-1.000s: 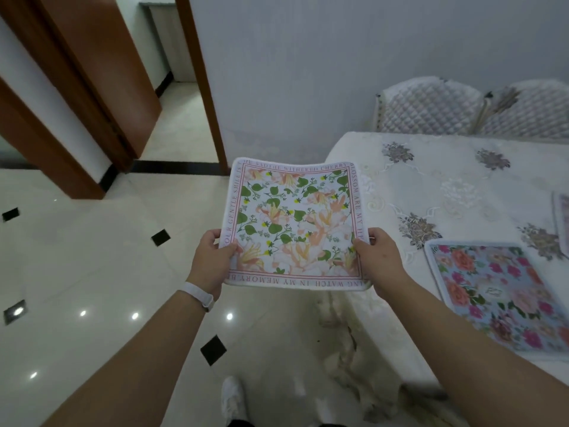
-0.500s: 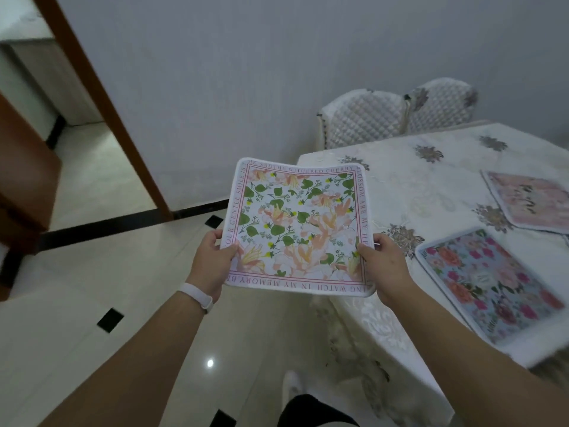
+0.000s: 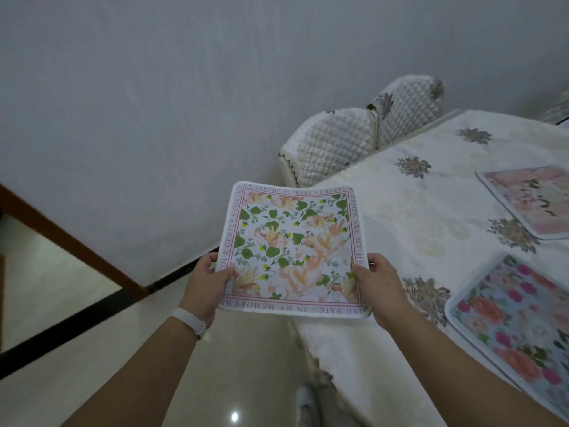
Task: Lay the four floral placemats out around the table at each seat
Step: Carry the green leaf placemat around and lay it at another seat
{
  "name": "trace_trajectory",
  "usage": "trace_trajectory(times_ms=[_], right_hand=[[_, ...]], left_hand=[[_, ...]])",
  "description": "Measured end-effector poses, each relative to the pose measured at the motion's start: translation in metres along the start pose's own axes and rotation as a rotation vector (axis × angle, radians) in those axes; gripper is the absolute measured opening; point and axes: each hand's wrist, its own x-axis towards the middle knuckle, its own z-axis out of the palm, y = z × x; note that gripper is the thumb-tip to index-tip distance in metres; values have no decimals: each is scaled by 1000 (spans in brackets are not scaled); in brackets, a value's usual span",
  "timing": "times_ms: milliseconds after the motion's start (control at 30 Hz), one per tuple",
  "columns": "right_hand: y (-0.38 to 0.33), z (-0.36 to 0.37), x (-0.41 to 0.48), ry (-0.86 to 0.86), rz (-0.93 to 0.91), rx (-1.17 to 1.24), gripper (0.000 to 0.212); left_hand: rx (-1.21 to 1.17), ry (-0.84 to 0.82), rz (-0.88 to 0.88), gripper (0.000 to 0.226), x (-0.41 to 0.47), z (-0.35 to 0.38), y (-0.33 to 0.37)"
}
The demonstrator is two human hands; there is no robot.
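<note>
I hold a square white placemat (image 3: pixel 292 248) with green leaves, peach flowers and a pink lettered border flat in front of me, beyond the table's left end. My left hand (image 3: pixel 207 280) grips its left edge and my right hand (image 3: pixel 377 285) grips its right edge. On the table (image 3: pixel 409 211), covered by a cream embroidered cloth, lie two other placemats: a blue one with pink and orange roses (image 3: pixel 517 328) near the front right, and a pale pink one (image 3: pixel 532 201) farther back right.
Two quilted white chair backs (image 3: pixel 335 143) stand against the grey wall behind the table's far left corner. A brown door frame (image 3: pixel 70 241) and black floor trim run at left. Glossy cream floor tiles lie below, with my shoe (image 3: pixel 304 402) near the hanging cloth.
The view has swung to the right and tilted; the doorway has slid out to the left and more of the table and the pink placemat show. Both hands still hold the mat the same way.
</note>
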Motion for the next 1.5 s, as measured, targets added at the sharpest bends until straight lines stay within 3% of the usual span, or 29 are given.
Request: trace_trajectory(times_ms=[500, 1100, 1500], right_hand=[[-84, 71, 120, 109, 19, 45, 15], [-192, 277, 254, 366, 30, 89, 7], [-225, 251, 346, 589, 29, 94, 10]], left_hand=[[-56, -127, -5, 12, 181, 24, 68], [37, -430, -13, 13, 488, -36, 187], [105, -608, -38, 16, 593, 83, 217]])
